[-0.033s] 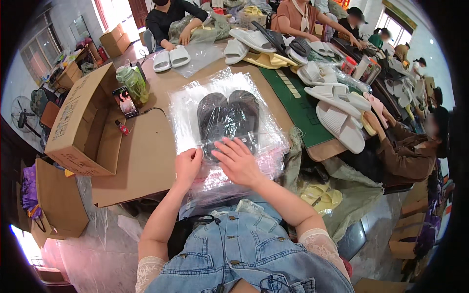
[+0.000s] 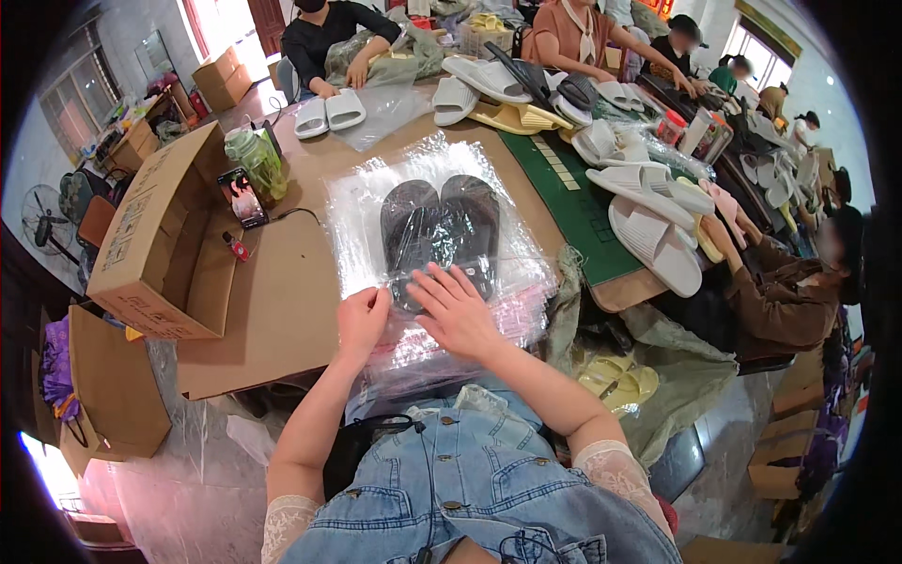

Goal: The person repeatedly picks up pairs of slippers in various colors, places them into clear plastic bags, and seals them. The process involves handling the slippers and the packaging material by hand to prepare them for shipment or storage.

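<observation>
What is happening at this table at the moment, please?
A person has both bare hands at a pair of dark slippers under clear plastic, on a pile of clear bags. The left hand is curled beside the slippers' near end; the right hand lies spread over that end. Across the table, a co-worker's hand is close to a pair of white slippers.

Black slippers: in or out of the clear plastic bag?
In, it appears: glare from the clear plastic bag crosses the black slippers, and the right hand rests on top.

Rm btwn carton (image 2: pixel 141 240) & bags (image 2: pixel 355 249), cord (image 2: pixel 299 210) beyond
</observation>
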Available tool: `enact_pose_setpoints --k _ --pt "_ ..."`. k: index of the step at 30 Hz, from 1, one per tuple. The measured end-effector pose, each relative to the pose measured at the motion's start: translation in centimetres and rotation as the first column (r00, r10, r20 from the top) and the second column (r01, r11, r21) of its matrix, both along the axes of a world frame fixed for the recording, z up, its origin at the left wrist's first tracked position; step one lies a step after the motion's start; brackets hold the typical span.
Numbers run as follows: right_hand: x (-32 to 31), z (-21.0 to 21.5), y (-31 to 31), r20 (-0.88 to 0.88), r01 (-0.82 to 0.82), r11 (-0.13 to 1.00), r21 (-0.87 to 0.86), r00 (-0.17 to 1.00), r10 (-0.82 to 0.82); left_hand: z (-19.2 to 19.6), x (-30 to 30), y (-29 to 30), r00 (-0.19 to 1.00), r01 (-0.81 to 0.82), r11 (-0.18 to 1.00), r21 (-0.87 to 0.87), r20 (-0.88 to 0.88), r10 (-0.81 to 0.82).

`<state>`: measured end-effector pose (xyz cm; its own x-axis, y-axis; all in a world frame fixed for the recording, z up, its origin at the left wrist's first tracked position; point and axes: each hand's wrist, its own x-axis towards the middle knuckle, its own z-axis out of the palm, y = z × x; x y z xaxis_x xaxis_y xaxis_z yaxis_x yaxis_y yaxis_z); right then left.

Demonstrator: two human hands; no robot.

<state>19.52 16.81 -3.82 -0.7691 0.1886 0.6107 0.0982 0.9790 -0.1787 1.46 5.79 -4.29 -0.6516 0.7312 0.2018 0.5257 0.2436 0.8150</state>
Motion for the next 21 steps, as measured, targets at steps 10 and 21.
enact_pose_setpoints --k 10,21 --pt "-0.8 -1.4 0.7 0.187 0.075 0.990 -0.116 0.981 -0.052 2.6 3.1 1.5 0.792 0.385 0.919 0.087 -0.543 -0.280" --pt "1.7 -2.8 3.5 0.119 0.379 0.909 -0.171 0.924 -0.363 -3.6 2.1 2.7 0.775 0.210 0.956 -0.203 -0.562 -0.289"
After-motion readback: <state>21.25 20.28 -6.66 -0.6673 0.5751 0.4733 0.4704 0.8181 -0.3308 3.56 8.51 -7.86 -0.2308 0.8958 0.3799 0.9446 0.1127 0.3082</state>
